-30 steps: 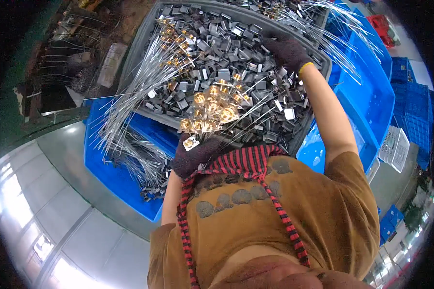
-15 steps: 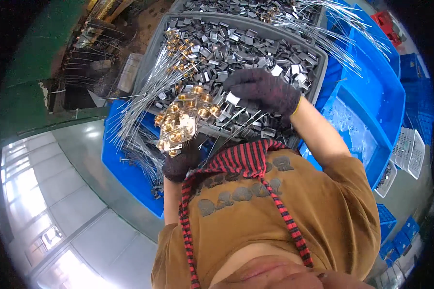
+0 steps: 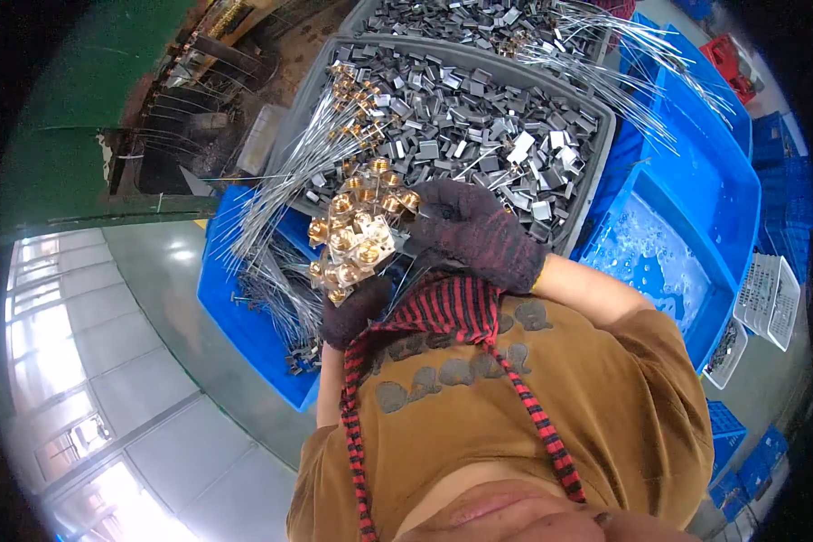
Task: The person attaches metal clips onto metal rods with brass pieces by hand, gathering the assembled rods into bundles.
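The dark-gloved left hand [image 3: 350, 318] grasps a probably stiff, slippery cluster of round-topped gold-and-silver metal fittings [image 3: 361, 237], best held from below, while the dark-gloved right hand [image 3: 481, 231] curls alongside, its grip hidden.

The single view comes from the person's head, the left of two side-by-side fisheyes, facing steeply down. It hangs close above the shirt [image 3: 452, 379], which fills the near side; the left hand [image 3: 352, 316] and right hand [image 3: 483, 235] sit mid-view, also near. Beyond lies the grey bin [image 3: 606, 122]. The wide lens reaches windows [image 3: 43, 348] far left and a white basket [image 3: 770, 294] far right, bending straight edges.
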Available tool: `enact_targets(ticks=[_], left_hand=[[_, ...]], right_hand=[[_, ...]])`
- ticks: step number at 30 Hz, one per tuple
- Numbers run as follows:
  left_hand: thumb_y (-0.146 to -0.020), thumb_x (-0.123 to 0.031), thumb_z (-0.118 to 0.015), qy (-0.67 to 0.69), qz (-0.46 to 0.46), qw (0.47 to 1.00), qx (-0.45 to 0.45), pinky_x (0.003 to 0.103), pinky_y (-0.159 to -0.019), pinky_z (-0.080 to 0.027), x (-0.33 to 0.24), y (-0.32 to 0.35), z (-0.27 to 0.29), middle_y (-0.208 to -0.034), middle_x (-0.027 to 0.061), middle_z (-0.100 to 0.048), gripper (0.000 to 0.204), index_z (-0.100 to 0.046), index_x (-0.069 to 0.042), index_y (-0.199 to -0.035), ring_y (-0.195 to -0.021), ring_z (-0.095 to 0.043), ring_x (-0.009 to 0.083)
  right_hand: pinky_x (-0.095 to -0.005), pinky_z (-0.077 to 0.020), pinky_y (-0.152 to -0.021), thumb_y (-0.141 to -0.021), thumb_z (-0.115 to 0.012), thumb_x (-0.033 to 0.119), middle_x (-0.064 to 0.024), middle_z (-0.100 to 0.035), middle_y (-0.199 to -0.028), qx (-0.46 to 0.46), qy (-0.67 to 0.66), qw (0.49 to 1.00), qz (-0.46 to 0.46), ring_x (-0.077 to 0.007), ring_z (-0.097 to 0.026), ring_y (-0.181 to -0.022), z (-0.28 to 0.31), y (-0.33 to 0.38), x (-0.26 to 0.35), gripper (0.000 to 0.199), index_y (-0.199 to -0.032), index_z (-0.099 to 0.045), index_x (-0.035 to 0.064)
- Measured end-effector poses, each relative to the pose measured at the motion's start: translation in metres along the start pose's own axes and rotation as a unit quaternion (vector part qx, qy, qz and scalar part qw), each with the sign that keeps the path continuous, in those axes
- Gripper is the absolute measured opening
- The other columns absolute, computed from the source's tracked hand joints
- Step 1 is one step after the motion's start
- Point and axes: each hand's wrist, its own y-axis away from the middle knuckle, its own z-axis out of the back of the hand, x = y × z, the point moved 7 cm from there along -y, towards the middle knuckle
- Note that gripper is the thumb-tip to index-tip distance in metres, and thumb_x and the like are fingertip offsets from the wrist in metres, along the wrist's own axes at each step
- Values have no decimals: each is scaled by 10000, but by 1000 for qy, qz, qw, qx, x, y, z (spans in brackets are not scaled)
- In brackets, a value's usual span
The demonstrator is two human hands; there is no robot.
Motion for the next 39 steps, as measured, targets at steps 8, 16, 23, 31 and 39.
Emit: enact_targets(ticks=[8, 16, 23, 31, 39], left_hand=[[-1050, -396, -374, 68, -66, 994, 57, 443, -1194, -333, -53, 29, 64, -1522, 183, -471, 595, -378, -19, -1511, -1402, -457, 291], [-932, -644, -394, -157, -155, 972, -80, 482, -1251, -202, -49, 26, 61, -1650, 240, -189, 931, -188, -32, -1603, -1507, -239, 412], [-936, -657, -411, 217, -81, 968, -93, 516, -1251, -160, -25, 18, 56, -1673, 145, -198, 885, -209, -130, -1618, -1519, -245, 346], [-970, -631, -435, 752, 229, 604, 131, 503, -1233, -208, -8, 30, 45, -1669, -1, -269, 751, -297, -248, -1600, -1512, -292, 244], [-995, -560, -511, 956, 90, -177, 216, 503, -1197, -266, -55, 40, 77, -1578, -67, -432, 606, -391, -339, -1546, -1467, -375, 162]], right_hand=[[-321, -559, -758, -939, -712, 287, -141, -736, -940, -125, 316, 929, 145, -143, -697, -826, -11, 4, 28, 407, -1255, -673, 33], [-256, -539, -693, -925, -675, 155, -71, -713, -1033, 32, 18, 999, -27, -107, -667, -823, 7, -12, -25, 297, -1187, -689, 16], [-263, -539, -766, -938, -705, 129, -29, -698, -1020, -37, -36, 999, 10, -79, -631, -862, -5, -3, -16, 411, -1325, -605, 33], [-263, -530, -701, -908, -711, 60, -2, -657, -915, -17, -42, 999, 15, -71, -609, -785, -16, 1, 6, 485, -1378, -589, 60], [-277, -552, -634, -919, -685, 70, -57, -699, -914, 33, -39, 996, -71, -121, -669, -724, 16, -24, -44, 377, -1286, -609, 24]])
